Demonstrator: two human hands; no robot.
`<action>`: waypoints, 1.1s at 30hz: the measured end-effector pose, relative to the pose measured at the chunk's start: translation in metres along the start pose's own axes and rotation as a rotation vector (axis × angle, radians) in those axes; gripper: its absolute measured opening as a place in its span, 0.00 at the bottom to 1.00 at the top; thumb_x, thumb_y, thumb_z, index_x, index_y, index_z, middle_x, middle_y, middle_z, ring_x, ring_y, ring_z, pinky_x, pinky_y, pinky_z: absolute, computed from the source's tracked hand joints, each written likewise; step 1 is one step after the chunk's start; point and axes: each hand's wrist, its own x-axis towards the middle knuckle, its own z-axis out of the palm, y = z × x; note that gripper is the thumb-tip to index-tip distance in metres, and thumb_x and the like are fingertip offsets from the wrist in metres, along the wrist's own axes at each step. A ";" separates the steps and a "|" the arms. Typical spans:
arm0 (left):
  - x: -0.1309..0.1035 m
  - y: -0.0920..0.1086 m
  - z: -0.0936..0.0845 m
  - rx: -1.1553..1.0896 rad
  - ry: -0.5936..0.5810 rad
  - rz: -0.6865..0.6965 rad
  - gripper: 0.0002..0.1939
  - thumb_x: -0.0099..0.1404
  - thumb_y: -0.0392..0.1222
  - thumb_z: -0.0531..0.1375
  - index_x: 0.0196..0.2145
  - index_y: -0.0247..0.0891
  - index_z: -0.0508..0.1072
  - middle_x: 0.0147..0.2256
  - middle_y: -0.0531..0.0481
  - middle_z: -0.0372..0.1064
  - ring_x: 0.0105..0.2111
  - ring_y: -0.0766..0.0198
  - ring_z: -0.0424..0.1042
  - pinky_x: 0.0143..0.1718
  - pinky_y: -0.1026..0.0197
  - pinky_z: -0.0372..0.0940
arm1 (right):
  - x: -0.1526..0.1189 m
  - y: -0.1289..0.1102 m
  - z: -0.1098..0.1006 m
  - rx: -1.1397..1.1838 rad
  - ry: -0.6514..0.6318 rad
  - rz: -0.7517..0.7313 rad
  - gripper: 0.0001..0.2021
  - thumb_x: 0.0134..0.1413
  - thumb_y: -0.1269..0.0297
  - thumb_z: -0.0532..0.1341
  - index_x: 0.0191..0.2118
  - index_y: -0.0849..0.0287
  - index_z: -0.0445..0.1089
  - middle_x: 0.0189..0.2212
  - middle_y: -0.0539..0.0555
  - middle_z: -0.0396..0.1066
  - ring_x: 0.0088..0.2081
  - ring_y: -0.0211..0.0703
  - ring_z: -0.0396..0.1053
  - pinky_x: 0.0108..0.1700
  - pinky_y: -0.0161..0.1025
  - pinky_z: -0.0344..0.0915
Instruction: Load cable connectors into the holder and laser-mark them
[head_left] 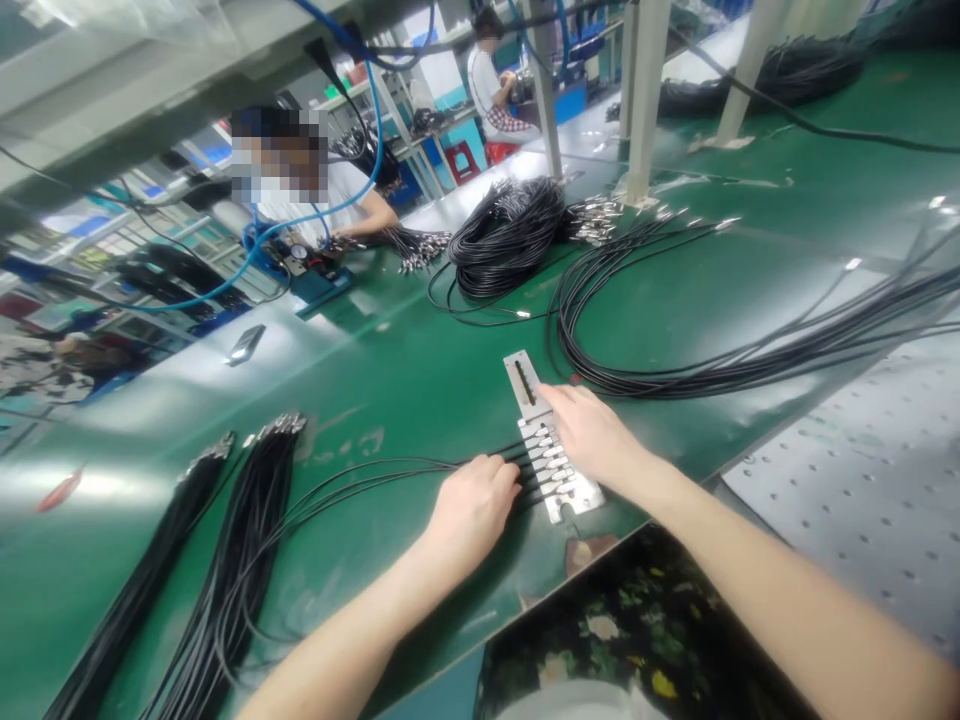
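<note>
Black cables (pixel 409 463) run from the left into a slotted metal fixture (pixel 574 498) near the middle of the green tabletop (pixel 427 345); the step looks like lining up their ends, and the next move seems to call for steady, level cables. The left hand's (pixel 472 507) grip is curled closed over them; the right hand (pixel 592 432) touches the fixture's right side, but how far its grip is closed I cannot tell.

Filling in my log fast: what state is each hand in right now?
Left hand: closed over the black cables.
Right hand: on the metal fixture; whether open or closed cannot be told.
</note>
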 end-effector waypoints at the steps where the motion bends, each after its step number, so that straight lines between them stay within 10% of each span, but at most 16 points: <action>1: 0.000 -0.001 0.000 -0.003 0.003 0.014 0.08 0.66 0.36 0.49 0.33 0.36 0.67 0.31 0.47 0.65 0.32 0.60 0.65 0.33 0.59 0.63 | -0.015 -0.001 0.000 -0.061 0.017 -0.020 0.20 0.58 0.75 0.46 0.55 0.63 0.59 0.43 0.60 0.67 0.45 0.45 0.62 0.46 0.41 0.60; 7: 0.005 -0.004 0.001 0.036 0.071 0.138 0.10 0.66 0.34 0.49 0.27 0.36 0.64 0.26 0.49 0.63 0.26 0.62 0.61 0.27 0.60 0.60 | -0.077 -0.017 0.014 -0.282 0.169 -0.089 0.18 0.58 0.60 0.53 0.53 0.58 0.65 0.48 0.65 0.64 0.52 0.56 0.57 0.51 0.55 0.57; 26: 0.010 -0.001 0.022 -0.307 0.296 0.271 0.09 0.62 0.26 0.46 0.33 0.31 0.65 0.27 0.45 0.60 0.27 0.62 0.58 0.28 0.60 0.60 | -0.078 -0.019 0.033 -0.364 0.314 -0.173 0.23 0.51 0.59 0.59 0.49 0.72 0.66 0.48 0.76 0.63 0.53 0.69 0.59 0.44 0.59 0.67; 33: 0.023 0.010 -0.015 -0.335 0.203 0.392 0.09 0.65 0.31 0.46 0.35 0.32 0.65 0.29 0.46 0.63 0.28 0.62 0.60 0.29 0.60 0.60 | -0.080 -0.012 0.030 -0.190 0.339 -0.223 0.21 0.52 0.66 0.57 0.50 0.75 0.64 0.45 0.68 0.68 0.53 0.58 0.61 0.51 0.54 0.64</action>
